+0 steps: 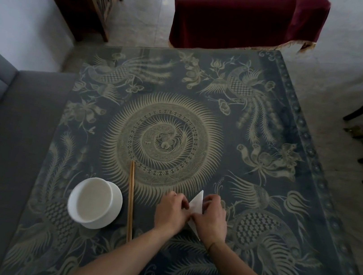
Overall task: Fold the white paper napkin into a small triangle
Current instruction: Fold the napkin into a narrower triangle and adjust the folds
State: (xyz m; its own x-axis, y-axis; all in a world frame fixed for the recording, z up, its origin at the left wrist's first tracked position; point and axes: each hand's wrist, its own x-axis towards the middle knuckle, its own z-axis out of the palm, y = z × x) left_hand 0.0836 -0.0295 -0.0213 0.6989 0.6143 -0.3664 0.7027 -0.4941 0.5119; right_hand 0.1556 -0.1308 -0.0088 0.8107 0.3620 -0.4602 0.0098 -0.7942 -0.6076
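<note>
Both hands [190, 214] pinch the folded white napkin [196, 202].

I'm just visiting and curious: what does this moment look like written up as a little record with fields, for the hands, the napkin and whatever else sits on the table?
surface: dark patterned tablecloth with pale bird and flower motifs
napkin: white paper napkin, already a pointed triangular shape, partly hidden by the hands
left hand: resting on the napkin's left side
right hand: pressing the napkin's right side
bowl: round white ceramic bowl, left of the hands
chopsticks: pair of light wooden chopsticks, between bowl and hands
</note>
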